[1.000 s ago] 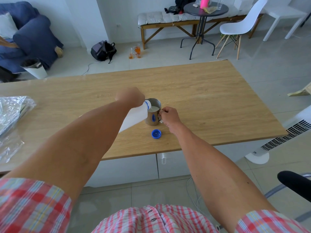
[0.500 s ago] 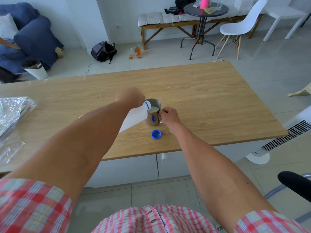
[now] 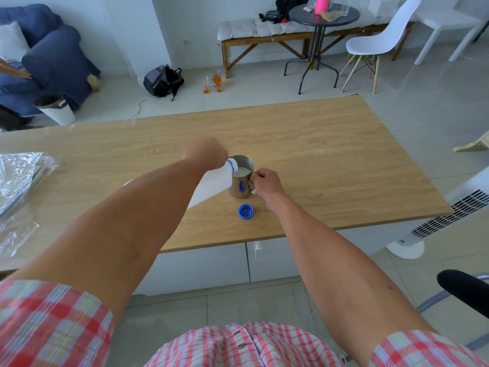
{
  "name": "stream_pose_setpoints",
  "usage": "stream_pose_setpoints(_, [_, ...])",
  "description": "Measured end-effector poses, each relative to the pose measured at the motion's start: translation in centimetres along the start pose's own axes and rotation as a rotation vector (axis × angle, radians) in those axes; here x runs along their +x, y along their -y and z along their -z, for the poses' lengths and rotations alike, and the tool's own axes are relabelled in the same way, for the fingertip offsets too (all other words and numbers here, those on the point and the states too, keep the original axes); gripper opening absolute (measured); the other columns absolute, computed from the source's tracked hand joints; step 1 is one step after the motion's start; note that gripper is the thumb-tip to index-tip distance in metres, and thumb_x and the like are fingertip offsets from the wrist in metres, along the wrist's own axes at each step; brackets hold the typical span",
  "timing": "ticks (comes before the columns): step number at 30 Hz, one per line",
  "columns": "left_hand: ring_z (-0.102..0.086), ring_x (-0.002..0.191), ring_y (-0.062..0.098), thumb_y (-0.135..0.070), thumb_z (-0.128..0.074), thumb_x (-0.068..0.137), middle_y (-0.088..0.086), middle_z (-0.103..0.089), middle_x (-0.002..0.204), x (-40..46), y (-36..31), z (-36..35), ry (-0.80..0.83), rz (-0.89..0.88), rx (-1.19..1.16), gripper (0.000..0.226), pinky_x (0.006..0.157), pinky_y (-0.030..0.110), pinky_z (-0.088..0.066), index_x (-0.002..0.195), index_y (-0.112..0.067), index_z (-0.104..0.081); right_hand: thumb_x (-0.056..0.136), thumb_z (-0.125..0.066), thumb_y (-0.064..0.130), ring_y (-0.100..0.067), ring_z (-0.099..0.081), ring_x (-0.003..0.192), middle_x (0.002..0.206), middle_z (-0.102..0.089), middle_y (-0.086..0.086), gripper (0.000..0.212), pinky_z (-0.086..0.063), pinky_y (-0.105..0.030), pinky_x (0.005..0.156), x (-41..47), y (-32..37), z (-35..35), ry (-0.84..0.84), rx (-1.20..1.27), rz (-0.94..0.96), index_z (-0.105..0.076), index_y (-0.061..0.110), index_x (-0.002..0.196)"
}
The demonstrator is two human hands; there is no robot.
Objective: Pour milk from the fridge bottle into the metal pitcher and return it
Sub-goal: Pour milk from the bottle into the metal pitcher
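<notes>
A white milk bottle (image 3: 211, 185) with a blue neck ring is tipped steeply to the right, its mouth over the rim of the metal pitcher (image 3: 239, 188). My left hand (image 3: 205, 153) grips the bottle near its neck. White milk shows inside the pitcher, which stands on the wooden table (image 3: 330, 165). My right hand (image 3: 266, 182) is closed on the pitcher's handle at its right side. The bottle's blue cap (image 3: 246, 211) lies upside down on the table just in front of the pitcher.
Crinkled clear plastic wrap (image 3: 18, 186) lies at the table's left end. A white tower fan (image 3: 436, 223) stands beside the right front corner, and a black chair arm (image 3: 463, 287) is at the lower right. White cabinet fronts sit under the table.
Almost nothing has moved; the bottle stays tipped over the pitcher and both hands hold their places.
</notes>
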State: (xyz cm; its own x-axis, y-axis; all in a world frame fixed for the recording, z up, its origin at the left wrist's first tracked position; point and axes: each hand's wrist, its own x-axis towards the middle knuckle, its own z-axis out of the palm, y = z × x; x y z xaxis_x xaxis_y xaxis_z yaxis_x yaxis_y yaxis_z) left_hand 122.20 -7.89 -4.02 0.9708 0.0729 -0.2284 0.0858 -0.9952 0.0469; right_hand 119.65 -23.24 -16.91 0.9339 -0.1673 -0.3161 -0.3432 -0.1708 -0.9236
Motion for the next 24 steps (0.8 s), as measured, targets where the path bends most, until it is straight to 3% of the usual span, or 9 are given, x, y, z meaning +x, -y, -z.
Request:
stream_pose_setpoints(14, [-0.059, 0.089, 0.028, -0.027, -0.043, 0.100, 0.005, -0.055, 0.084, 0.4, 0.0, -0.1, -0.001, -0.001, -0.002, 0.023, 0.073, 0.037, -0.041, 0.102, -0.013, -0.061, 0.099, -0.051, 0.007, -0.019, -0.049, 0.074, 0.082, -0.059, -0.010, 0.017, -0.039, -0.027, 0.057, 0.0, 0.0, 0.1, 0.001, -0.002, 0.016, -0.062, 0.012, 0.086])
stream_pose_setpoints(19, [-0.061, 0.090, 0.029, -0.028, -0.043, 0.099, 0.008, -0.062, 0.093, 0.5, 0.4, -0.3, 0.001, 0.016, -0.050, 0.023, 0.074, 0.038, -0.043, 0.102, -0.013, -0.061, 0.100, -0.050, 0.008, -0.020, -0.048, 0.076, 0.083, -0.058, -0.010, 0.018, -0.039, -0.030, 0.061, -0.1, 0.0, 0.1, -0.005, -0.014, 0.016, -0.062, 0.013, 0.087])
stream_pose_setpoints(24, [-0.054, 0.070, 0.021, -0.031, -0.044, 0.094, 0.005, -0.061, 0.085, 0.7, 1.6, -1.1, -0.003, 0.056, -0.148, 0.022, 0.057, 0.032, -0.034, 0.085, -0.017, -0.057, 0.101, -0.051, 0.010, -0.019, -0.048, 0.075, 0.084, -0.058, -0.010, 0.018, -0.039, -0.028, 0.059, -0.2, 0.1, 0.1, -0.005, -0.015, 0.016, -0.062, 0.012, 0.087])
